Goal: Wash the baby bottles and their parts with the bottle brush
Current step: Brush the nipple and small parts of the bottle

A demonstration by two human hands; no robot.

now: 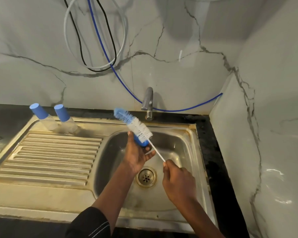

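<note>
Head view, starting at the left: what stands at the back?

Two bottles, the left bottle [41, 115] and the right bottle [64, 117], side by side on the back rim of the sink. Both have clear, rounded bodies and smooth blue cylinder caps. I cannot tell whether anything is inside them.

And in front of them?

A drainboard [55, 152] of dull, stained steel, pressed into long parallel ridges.

Then the hands?

The left hand [137, 155], coming out of a dark sleeve [91, 224], is over the basin with its fingers curled round a small blue part [142, 142] of smooth plastic. The brush [136, 125] lies against that part. Its head is a fat cylinder of bristles, blue at the tip and white lower down, slanting up toward the tap. Whether the bristles go into the part, I cannot tell.

Who holds the brush?

The right hand [178, 179], lower and to the right, pinches the end of its thin white handle [156, 150] between thumb and fingers.

What is under them?

The basin [184, 152], a steel bowl with rounded corners and a round perforated drain [146, 176] at the bottom, rust-tinged round its ring.

Behind?

A short grey metal tap [148, 102] on a glossy marble-veined wall [273, 117], where a blue tube [124, 83] and a black cable [79, 40] hang in loops. A black speckled counter [218, 160] borders the sink on the right.
</note>
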